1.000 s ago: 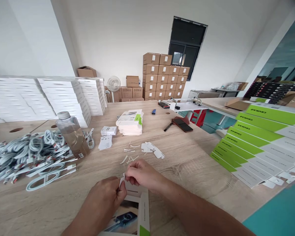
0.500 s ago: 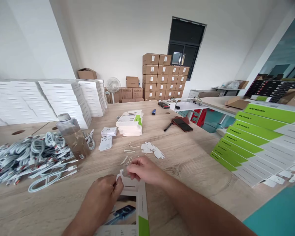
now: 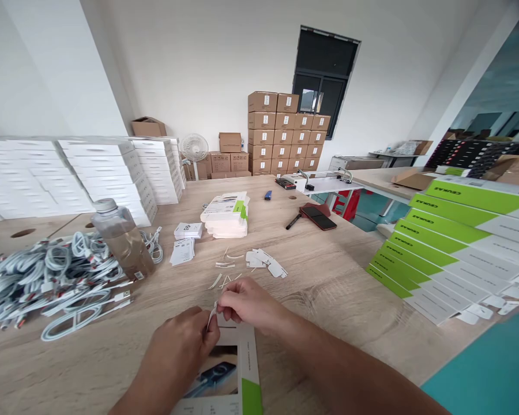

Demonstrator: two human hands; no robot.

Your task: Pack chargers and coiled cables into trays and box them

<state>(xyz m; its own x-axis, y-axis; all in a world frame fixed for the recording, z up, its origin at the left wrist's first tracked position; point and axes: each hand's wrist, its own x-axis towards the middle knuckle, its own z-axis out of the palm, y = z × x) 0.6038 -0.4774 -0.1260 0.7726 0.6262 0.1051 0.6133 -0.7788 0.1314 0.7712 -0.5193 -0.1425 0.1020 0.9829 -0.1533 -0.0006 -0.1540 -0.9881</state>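
A flat white and green printed box (image 3: 247,363) with a phone picture lies in front of me, its far end under my hands. My left hand (image 3: 181,349) is closed, thumb and finger pinching a small white card piece (image 3: 211,316) above that end. Whether the piece is joined to the box is hidden. My right hand (image 3: 246,301) meets it from the right, fingertips pinched on the piece's upper end. Just beyond lie thin paper strips (image 3: 217,281) and loose white card cut-outs (image 3: 266,259).
Coiled white cables (image 3: 64,276) and a bottle (image 3: 123,239) are at left. Flat boxes (image 3: 225,216) and small cards (image 3: 184,251) lie ahead. A phone (image 3: 318,218) and black marker (image 3: 293,221) are to the right, near stacked green-white boxes (image 3: 450,248).
My right fingertips have come down and left onto the white card piece beside my left thumb. The piece now appears edge-on. The view has shifted slightly.
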